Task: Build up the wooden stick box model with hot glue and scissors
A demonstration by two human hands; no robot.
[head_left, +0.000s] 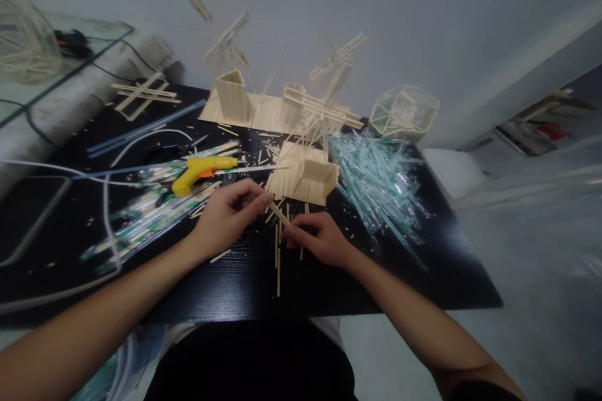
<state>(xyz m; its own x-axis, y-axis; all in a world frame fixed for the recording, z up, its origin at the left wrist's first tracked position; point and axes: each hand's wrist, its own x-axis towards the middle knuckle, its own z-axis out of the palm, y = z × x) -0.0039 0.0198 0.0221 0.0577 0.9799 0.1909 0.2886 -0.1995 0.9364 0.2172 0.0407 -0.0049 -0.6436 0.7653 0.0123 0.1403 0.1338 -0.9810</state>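
Note:
Between my two hands runs a short pair of thin wooden sticks (pixel 280 215), held slanting over the table's front. My left hand (pixel 235 210) pinches the upper left end. The lower right end is in the fingers of my right hand (pixel 318 237). Loose wooden sticks (pixel 278 263) lie on the table beneath. Just beyond my hands stands a stick-built base with a small open box (pixel 316 180). A yellow glue gun (pixel 200 172) with an orange trigger lies behind my left hand, its nozzle to the right.
Plastic-wrapped stick bundles (pixel 155 219) lie at left beside a white cable (pixel 107 213). Many clear wrappers (pixel 380 175) are heaped at right. Windmill-like stick models (pixel 232 97) stand at the back, near a faceted clear container (pixel 404 113). Wood scraps litter the black table (pixel 404 282).

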